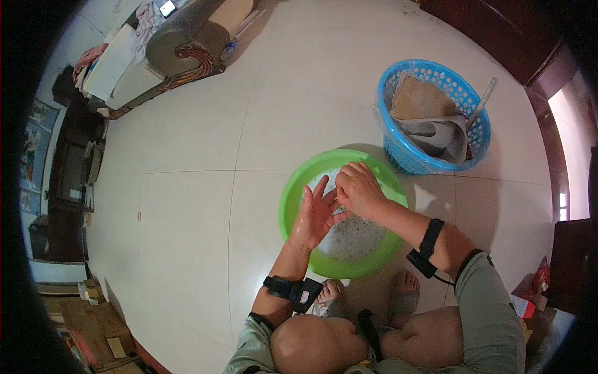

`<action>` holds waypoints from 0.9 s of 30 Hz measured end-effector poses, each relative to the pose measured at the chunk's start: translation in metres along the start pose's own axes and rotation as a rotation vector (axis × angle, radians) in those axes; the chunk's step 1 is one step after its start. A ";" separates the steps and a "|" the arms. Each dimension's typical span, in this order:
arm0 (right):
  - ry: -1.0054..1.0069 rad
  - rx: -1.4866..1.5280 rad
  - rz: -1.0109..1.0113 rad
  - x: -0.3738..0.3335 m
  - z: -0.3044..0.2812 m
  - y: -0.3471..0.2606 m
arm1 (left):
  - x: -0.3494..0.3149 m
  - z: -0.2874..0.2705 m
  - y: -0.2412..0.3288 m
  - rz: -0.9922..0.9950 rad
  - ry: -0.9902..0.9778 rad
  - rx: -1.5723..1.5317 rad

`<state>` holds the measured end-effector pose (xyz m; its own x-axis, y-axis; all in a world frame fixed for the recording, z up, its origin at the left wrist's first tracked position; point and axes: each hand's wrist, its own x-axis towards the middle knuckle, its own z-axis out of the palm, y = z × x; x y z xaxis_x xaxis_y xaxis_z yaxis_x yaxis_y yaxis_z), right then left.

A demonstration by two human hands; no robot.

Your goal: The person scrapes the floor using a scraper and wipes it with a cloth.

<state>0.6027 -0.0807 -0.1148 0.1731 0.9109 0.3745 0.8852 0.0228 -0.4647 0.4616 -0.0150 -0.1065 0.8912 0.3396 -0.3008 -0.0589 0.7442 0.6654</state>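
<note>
A round green basin stands on the floor in front of my feet, holding water covered with white suds. Over it, my left hand is turned palm up, its fingers apart and its skin looking wet. My right hand is closed at the fingertips of the left hand, above the far part of the basin. Its curled fingers hide whatever may be between them, and I cannot tell whether it grips a left finger. Both forearms wear black straps with small black devices.
Close behind the basin at right is a blue perforated plastic basket containing a brown flat piece, grey material and a stick. A sofa with cloths on it occupies the far left. Cardboard boxes sit at the near left on the pale tiled floor.
</note>
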 end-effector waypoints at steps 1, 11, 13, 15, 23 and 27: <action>0.001 0.002 0.002 0.001 0.000 0.000 | -0.002 -0.001 0.001 -0.002 0.001 0.001; 0.128 0.148 0.140 0.004 0.011 0.018 | -0.007 -0.016 0.006 0.209 0.043 0.545; 0.107 0.221 0.213 0.003 0.010 0.023 | -0.007 -0.016 0.008 0.249 0.039 0.520; 0.062 0.433 0.294 0.001 0.006 0.026 | -0.007 -0.013 0.008 0.313 0.085 0.383; 0.084 0.257 0.183 0.003 -0.047 0.023 | -0.014 -0.036 0.011 0.377 0.286 0.262; 0.212 -0.073 -0.088 0.018 -0.135 0.012 | -0.023 -0.064 0.006 0.372 0.405 0.360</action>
<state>0.6743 -0.1196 -0.0054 0.1739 0.7998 0.5745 0.9285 0.0612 -0.3662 0.4120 0.0189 -0.1392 0.5968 0.7788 -0.1932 -0.1136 0.3204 0.9405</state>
